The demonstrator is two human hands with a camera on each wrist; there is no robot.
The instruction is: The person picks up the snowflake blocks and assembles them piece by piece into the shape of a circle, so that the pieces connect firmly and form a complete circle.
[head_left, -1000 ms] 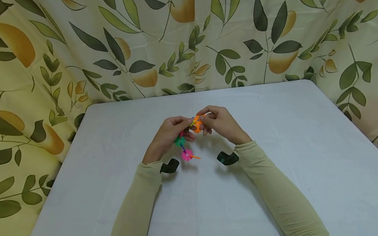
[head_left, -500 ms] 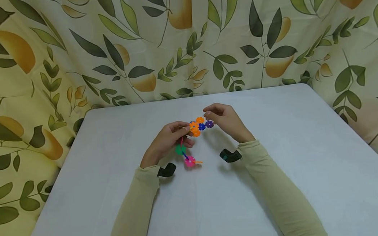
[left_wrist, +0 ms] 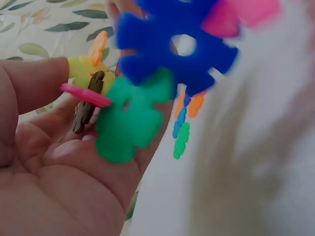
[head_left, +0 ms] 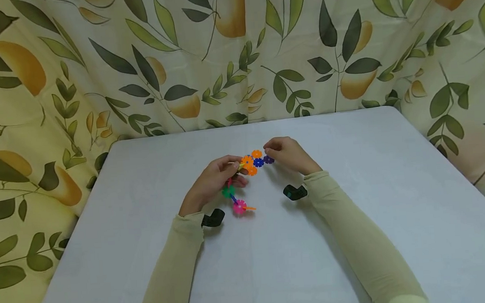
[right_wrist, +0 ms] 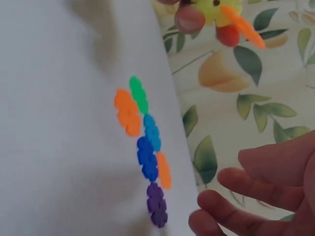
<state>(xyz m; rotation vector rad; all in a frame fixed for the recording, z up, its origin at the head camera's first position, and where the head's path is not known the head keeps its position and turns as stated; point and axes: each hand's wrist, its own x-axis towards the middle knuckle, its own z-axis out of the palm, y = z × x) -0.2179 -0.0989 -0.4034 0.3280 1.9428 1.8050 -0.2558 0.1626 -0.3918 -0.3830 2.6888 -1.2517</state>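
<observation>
My left hand (head_left: 211,179) pinches a yellow flower-shaped linking disc (left_wrist: 81,69) between thumb and fingers. An orange disc (left_wrist: 99,48) is slotted into that yellow one. A chain of such discs hangs along the palm: a brown one (left_wrist: 88,103), a green one (left_wrist: 133,123), a dark blue one (left_wrist: 142,49) and a pink one (head_left: 240,207) with an orange disc at its end. My right hand (head_left: 289,154) holds nothing, fingers loosely bent and apart. Its fingertips are beside a purple disc (right_wrist: 157,204) on the table.
On the white table (head_left: 352,172) lie more discs: dark blue (right_wrist: 147,158), light blue (right_wrist: 152,132), green (right_wrist: 139,95) and orange (right_wrist: 127,112). Black wrist cameras project inward from both sleeves. A leaf-and-fruit patterned curtain (head_left: 220,55) hangs behind the table.
My right hand was at the chain with the left hand; it has drawn away to the right and come down near the purple disc. The left hand still pinches the chain. The head view tilted slightly.
</observation>
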